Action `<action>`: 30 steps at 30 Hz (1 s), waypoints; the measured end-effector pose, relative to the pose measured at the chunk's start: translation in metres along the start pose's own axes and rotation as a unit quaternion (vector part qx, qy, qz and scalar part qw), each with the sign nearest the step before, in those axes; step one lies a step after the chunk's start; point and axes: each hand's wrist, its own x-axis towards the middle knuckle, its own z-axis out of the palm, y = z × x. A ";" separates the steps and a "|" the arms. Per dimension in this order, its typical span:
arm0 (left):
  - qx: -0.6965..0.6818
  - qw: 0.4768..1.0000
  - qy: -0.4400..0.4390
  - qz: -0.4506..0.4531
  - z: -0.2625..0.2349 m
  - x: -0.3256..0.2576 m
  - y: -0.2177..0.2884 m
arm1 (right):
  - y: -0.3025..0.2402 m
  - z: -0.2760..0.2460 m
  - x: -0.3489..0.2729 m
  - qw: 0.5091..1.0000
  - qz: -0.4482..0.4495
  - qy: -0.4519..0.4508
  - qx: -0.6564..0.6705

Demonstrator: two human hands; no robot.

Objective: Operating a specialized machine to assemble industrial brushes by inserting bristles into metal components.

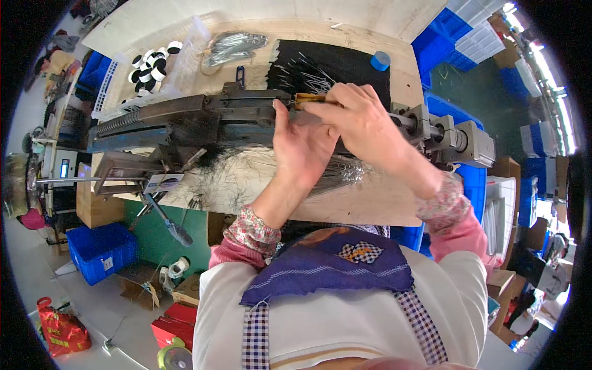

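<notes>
A long dark metal machine [185, 120] lies across a wooden workbench [364, 203]. My left hand [302, 145] is raised against the machine's middle, fingers pointing up and touching its top rail. My right hand [361, 117] reaches in from the right and pinches a small brown strip [308, 100] on top of the machine. A bundle of thin metal wires [339, 172] lies on the bench just below both hands, partly hidden by my left wrist. More thin wires [302, 71] are spread on a black mat [345, 65] behind the machine.
A white basket [185, 58] with black and white rings stands at the back left, a coil of wire [231, 46] beside it. A blue tape roll [380, 60] sits on the mat. Blue crates [102, 250] stand on the floor, left and right.
</notes>
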 end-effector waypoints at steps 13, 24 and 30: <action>0.040 0.994 0.075 0.065 0.006 -0.014 -0.002 | 0.028 0.000 0.021 0.990 0.063 -0.034 0.122; 0.063 0.995 0.057 0.045 0.011 -0.009 0.004 | 0.031 0.002 0.015 0.998 0.042 -0.015 0.054; 0.050 0.997 0.035 0.046 0.005 -0.009 0.001 | 0.030 0.003 0.013 0.996 0.050 -0.030 0.063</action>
